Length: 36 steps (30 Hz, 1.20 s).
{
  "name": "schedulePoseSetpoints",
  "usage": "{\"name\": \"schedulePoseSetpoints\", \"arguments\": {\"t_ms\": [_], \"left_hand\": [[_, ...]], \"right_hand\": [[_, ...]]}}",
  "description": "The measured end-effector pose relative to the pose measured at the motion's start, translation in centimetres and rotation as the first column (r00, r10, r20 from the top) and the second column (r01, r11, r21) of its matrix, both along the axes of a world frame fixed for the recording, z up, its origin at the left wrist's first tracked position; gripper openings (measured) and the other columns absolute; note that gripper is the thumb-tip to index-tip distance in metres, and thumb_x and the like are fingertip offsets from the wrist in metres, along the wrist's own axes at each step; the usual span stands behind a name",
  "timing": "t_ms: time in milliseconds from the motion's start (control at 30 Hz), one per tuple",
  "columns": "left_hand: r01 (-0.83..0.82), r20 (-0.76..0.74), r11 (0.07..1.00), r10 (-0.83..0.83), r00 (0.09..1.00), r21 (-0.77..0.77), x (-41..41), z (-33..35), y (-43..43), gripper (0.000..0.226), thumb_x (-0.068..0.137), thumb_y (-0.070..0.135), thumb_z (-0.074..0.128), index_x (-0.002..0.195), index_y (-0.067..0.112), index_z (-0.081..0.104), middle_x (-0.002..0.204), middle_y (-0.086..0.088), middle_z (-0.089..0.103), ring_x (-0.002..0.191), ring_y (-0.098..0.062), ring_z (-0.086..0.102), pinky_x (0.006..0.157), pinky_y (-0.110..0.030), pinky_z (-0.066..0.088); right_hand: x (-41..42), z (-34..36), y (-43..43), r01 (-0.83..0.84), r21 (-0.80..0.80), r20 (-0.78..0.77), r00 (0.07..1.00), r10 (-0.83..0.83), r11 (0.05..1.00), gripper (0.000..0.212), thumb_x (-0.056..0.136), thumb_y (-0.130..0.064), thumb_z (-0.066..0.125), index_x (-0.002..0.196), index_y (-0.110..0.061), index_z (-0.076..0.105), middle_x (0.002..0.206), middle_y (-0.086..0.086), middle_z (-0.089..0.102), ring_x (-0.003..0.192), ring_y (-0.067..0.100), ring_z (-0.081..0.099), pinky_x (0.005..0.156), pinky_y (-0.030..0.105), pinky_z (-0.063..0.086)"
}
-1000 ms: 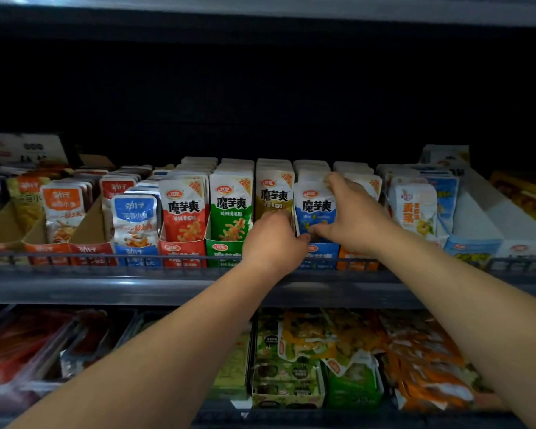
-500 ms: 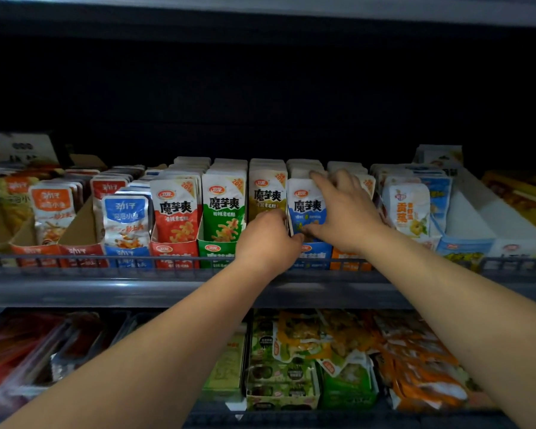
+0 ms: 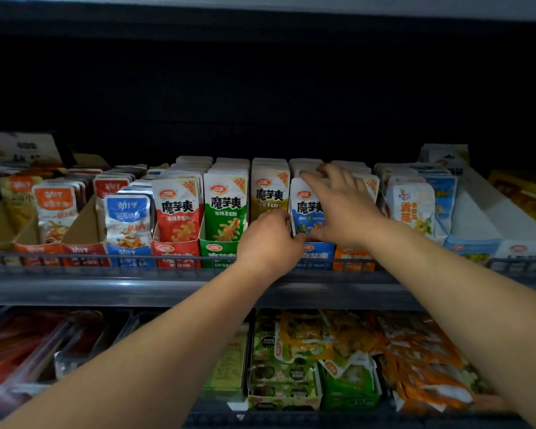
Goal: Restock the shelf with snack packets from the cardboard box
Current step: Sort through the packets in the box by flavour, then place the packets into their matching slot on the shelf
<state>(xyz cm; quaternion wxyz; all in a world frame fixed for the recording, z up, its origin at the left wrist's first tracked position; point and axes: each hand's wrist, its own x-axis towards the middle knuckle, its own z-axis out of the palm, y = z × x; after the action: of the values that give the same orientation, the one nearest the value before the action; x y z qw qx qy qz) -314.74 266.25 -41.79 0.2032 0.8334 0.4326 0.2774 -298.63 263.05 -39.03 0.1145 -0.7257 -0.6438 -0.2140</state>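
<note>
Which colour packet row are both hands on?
The blue row, between the yellow row and the orange box: right hand lies across its front packet, left hand at its lower left corner.

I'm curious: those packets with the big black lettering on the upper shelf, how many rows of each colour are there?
red row: 1
green row: 1
yellow row: 1
blue row: 1
orange row: 1, colour told by its orange box, since the right hand covers most of its packets
Total: 5 rows
</note>
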Motion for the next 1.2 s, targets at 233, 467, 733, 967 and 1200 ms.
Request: {"name": "schedulePoseSetpoints", "arguments": {"t_ms": [233,467,733,967,1200], "left_hand": [[0.005,-0.012,1.0,-0.005,1.0,-0.002,0.1,0.2,0.2,0.05,0.097,0.037,0.066,0.141,0.017,0.055,0.136,-0.006,0.062,0.119,-0.028,0.061,0.097,-0.041,0.055],[0.017,-0.01,0.999,-0.016,1.0,0.037,-0.1,0.0,0.1,0.048,0.097,0.038,0.064,0.139,0.017,0.055,0.132,-0.006,0.063,0.116,-0.028,0.062,0.094,-0.042,0.056],[0.002,-0.005,0.994,-0.001,1.0,0.112,-0.1,-0.7,-0.1,0.045,0.099,0.041,0.061,0.136,0.015,0.057,0.132,-0.006,0.062,0.115,-0.028,0.063,0.09,-0.04,0.055],[0.028,0.25,0.983,-0.074,0.965,0.182,-2.6,-0.8,-0.9,0.04,0.101,0.034,0.058,0.137,0.016,0.058,0.127,-0.001,0.058,0.108,-0.015,0.058,0.095,-0.032,0.052],[-0.026,0.315,0.977,-0.044,0.948,0.213,-12.7,-6.3,-3.5,0.017,0.098,0.033,0.063,0.105,0.018,0.069,0.094,0.004,0.065,0.084,-0.011,0.06,0.076,-0.028,0.05]], "right_hand": [[-0.3,-0.2,0.9,0.05,0.103,0.092,0.994,-0.06,0.993,0.106,0.063,-0.05,0.088,0.146,-0.015,0.033,0.145,0.012,0.032,0.131,0.032,0.034,0.104,0.042,0.033],[1.0,0.0,-0.1,-0.036,-0.003,-0.082,0.996,0.035,0.999,0.115,0.068,-0.056,0.084,0.157,-0.027,0.019,0.152,0.006,0.023,0.141,0.027,0.02,0.112,0.04,0.024],[1.0,0.6,-2.7,-0.09,0.123,-0.268,0.956,0.121,0.988,0.079,0.082,-0.045,0.076,0.149,-0.024,0.04,0.15,0.001,0.038,0.14,0.019,0.027,0.111,0.028,0.024],[-1.6,-1.1,-7.9,-0.101,0.268,-0.35,0.916,0.195,0.958,0.039,0.091,-0.038,0.069,0.126,-0.021,0.062,0.118,-0.008,0.054,0.114,0.011,0.051,0.096,0.027,0.044],[-8.1,-8.3,-12.1,-0.19,0.213,-0.564,0.777,0.28,0.958,0.021,0.092,-0.038,0.068,0.11,-0.027,0.064,0.1,-0.018,0.058,0.09,0.0,0.058,0.078,0.017,0.047]]}}
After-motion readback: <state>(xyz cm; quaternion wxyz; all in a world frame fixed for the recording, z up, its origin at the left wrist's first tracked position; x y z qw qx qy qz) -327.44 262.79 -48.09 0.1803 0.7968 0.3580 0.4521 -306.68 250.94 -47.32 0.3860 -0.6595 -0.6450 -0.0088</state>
